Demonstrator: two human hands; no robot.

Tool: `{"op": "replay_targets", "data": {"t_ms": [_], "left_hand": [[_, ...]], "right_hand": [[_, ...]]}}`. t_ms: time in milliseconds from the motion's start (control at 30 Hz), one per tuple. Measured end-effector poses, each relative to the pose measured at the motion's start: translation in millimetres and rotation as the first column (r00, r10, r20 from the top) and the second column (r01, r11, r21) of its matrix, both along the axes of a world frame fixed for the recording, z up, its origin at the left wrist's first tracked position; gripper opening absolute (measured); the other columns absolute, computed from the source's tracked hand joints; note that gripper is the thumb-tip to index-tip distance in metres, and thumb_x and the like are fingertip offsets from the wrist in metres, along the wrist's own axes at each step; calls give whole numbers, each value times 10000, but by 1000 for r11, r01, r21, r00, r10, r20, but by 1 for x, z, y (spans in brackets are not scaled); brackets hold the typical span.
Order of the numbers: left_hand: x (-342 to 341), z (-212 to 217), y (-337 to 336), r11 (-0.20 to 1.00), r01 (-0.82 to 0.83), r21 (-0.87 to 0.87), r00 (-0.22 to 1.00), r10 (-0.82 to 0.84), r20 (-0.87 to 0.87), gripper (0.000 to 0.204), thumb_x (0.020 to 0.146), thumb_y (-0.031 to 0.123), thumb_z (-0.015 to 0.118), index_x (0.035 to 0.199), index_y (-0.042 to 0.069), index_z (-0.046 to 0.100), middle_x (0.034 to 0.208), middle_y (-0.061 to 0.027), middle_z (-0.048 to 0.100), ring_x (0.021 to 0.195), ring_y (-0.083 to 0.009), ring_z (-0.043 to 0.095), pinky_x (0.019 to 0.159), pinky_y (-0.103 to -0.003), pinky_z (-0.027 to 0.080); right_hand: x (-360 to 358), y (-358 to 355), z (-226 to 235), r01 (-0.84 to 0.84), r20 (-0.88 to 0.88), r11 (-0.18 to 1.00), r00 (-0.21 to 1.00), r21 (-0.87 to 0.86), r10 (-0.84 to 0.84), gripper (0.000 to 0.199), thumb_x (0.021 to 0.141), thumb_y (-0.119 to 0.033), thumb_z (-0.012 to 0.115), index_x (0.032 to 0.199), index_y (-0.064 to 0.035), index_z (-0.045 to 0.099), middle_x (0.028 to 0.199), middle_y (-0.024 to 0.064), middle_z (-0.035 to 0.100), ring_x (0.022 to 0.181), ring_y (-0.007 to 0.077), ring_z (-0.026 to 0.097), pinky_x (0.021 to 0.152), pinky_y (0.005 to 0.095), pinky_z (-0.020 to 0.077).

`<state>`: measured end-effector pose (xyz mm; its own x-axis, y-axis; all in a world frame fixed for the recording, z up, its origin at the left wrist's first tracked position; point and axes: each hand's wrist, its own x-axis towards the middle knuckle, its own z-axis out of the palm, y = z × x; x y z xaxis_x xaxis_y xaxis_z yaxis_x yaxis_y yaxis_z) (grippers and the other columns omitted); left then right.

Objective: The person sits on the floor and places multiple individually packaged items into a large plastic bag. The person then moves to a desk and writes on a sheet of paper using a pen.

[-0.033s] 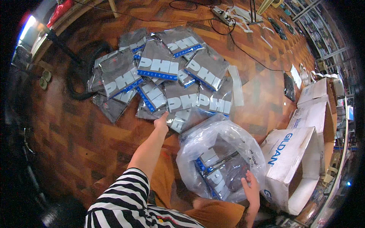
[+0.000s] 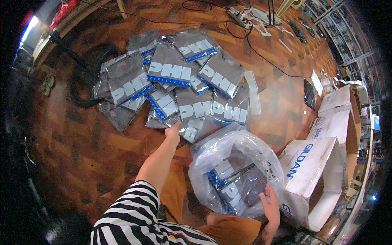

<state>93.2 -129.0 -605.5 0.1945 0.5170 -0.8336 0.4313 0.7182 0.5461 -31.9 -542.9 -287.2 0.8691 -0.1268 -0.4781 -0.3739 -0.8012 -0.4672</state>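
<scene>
Some garment packs are already inside our bag, many more outside; our right hand has fingers apart, while our left hand's grip we cannot tell.

At the right of the frame, white cardboard boxes are set in a row, with blue print borne by the nearest. Above them, a flat black packet and a white sheet are seen on the wooden floor. Right of centre, a long pale strip is laid out. Near the upper edge, a power strip is surrounded by dark cables. The right rim is lined by shelves. At the upper left, slippers and a red cloth are shown.
</scene>
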Motion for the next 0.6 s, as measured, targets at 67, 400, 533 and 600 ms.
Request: {"op": "replay_targets", "data": {"t_ms": [67,400,533,600], "left_hand": [[-12,13,11,990,56,130,996,-66,67,538,695,268,881,1027,-81,642,988,-129,660,846,-216,598,768,-393,480],[-103,196,108,699,426,574,714,-649,260,344,784,-3,736,1096,-13,593,1036,-45,661,939,-156,608,862,-321,478],[-43,193,140,776,426,466,718,-603,347,473,770,62,777,1179,-5,549,1098,-93,649,1002,-214,610,896,-377,477],[-9,154,151,836,441,327,811,-528,253,544,732,101,814,1199,16,548,1103,-118,647,986,-262,626,905,-421,479]], "right_hand": [[-1,21,29,-81,131,997,988,-1,81,549,891,-244,682,1342,8,497,1216,215,618,1104,328,608,960,399,459],[-2,155,68,-521,15,853,853,27,521,474,808,-263,749,1192,-14,624,1112,158,670,1050,301,627,952,416,450],[3,144,57,-372,151,919,923,130,353,514,812,-277,751,1236,-34,593,1047,165,675,974,341,633,875,413,480],[9,142,57,-377,196,922,914,88,355,517,820,-274,746,1244,-28,581,1046,170,673,979,351,631,873,419,481]]}}
